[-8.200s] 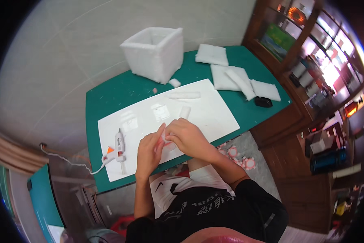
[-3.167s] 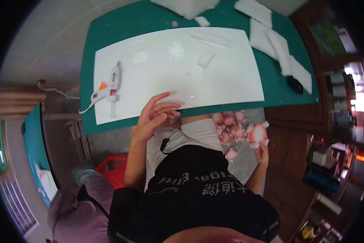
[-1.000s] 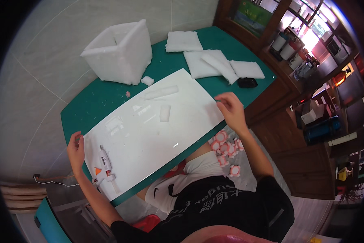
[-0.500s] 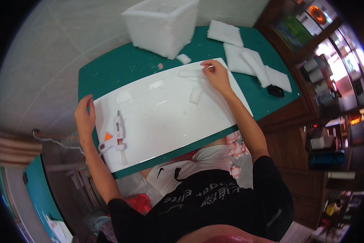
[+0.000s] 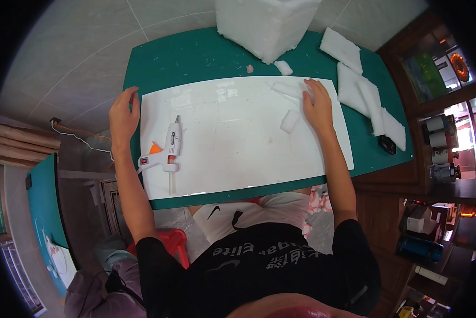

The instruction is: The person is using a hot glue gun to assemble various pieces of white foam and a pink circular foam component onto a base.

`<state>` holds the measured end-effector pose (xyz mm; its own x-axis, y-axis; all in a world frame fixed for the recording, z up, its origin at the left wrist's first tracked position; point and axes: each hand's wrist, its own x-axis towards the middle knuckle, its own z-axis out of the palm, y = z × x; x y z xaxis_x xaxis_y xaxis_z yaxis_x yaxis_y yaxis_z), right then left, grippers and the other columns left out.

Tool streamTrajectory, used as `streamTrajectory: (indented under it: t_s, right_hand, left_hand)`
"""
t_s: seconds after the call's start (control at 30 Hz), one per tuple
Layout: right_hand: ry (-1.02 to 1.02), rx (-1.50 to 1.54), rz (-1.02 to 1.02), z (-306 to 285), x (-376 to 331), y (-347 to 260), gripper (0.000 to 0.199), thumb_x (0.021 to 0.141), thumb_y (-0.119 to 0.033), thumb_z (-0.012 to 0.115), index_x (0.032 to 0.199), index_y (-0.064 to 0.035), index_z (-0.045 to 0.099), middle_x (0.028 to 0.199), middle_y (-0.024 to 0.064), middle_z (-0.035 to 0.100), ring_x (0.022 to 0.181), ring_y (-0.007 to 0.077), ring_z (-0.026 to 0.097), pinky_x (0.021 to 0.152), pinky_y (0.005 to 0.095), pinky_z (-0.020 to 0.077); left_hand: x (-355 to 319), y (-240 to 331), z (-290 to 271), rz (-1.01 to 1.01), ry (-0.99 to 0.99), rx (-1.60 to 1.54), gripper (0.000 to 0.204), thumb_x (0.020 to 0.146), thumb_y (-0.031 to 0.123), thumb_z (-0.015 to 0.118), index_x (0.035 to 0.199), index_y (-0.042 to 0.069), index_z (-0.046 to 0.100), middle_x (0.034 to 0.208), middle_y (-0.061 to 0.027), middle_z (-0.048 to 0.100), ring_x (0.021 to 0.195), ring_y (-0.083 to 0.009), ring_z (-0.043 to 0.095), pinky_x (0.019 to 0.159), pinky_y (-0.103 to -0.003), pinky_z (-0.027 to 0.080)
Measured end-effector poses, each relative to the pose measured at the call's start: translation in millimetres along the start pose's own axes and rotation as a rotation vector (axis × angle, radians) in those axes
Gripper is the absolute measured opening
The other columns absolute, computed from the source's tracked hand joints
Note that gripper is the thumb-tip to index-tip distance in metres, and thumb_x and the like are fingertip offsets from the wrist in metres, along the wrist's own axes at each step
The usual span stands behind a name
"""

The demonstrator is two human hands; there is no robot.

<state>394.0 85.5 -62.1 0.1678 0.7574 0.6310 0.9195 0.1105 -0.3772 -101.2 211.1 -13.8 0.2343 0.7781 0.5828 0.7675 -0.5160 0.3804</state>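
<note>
A glossy white board (image 5: 222, 143) lies across the green table (image 5: 179, 58). Beside the board's left edge, my left hand (image 5: 124, 119) is open, holding nothing, its thumb apart from the fingers. My right hand (image 5: 318, 108) rests near the board's far right corner with fingers apart, next to a thin white strip (image 5: 286, 89). Closer in than the strip is a small white padding piece (image 5: 290, 121). A white hot glue gun (image 5: 172, 140) with an orange part lies on the board's left side, its nozzle pointing away from me and a glue stick showing at its rear.
A white padded box (image 5: 267, 26) stands at the table's far side, with a small scrap (image 5: 283, 67) before it. Several white padding sheets (image 5: 342, 50) lie along the right, near a black object (image 5: 386, 144). A red plastic stool (image 5: 172, 243) is below left.
The whole view has shifted and turned, so the table sits further right and straighter. My right hand's fingers look more spread beside the strip. The glue gun keeps its place on the board.
</note>
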Motion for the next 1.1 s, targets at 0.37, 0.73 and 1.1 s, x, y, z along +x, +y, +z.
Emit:
streamTrajectory:
  t_s: [0.37,0.73,1.1]
  right_hand:
    - [-0.23,0.016,-0.031,3,-9,-12,0.033,0.094,-0.022,0.068,0.12,-0.0016,0.068,0.124,0.0191,0.066,0.118,0.0357,0.059,0.104,0.041,0.0443]
    - [-0.295,0.023,-0.06,11,-8,10,0.036,0.097,-0.019,0.064,0.123,0.0056,0.061,0.126,0.0228,0.062,0.118,0.0384,0.058,0.105,0.0412,0.0431]
    - [-0.318,0.013,-0.012,0,-4,-7,0.042,0.1,-0.023,0.06,0.132,0.0046,0.058,0.144,0.0228,0.053,0.134,0.0368,0.05,0.113,0.0394,0.037]
  left_hand:
    - [10,-7,-28,-0.144,0.305,-1.118,0.025,0.099,0.023,0.062,0.108,0.0,0.07,0.084,-0.0104,0.07,0.067,-0.0225,0.062,0.076,-0.033,0.05]
    - [-37,126,-242,1.096,0.244,-2.427,0.026,0.081,-0.001,0.056,0.058,0.009,0.062,0.057,-0.0012,0.059,0.053,-0.0118,0.054,0.059,-0.027,0.042]
    - [-81,133,-265,1.074,0.189,-2.169,0.034,0.078,-0.001,0.055,0.052,0.016,0.042,0.052,0.0062,0.042,0.047,-0.007,0.037,0.053,-0.025,0.031]
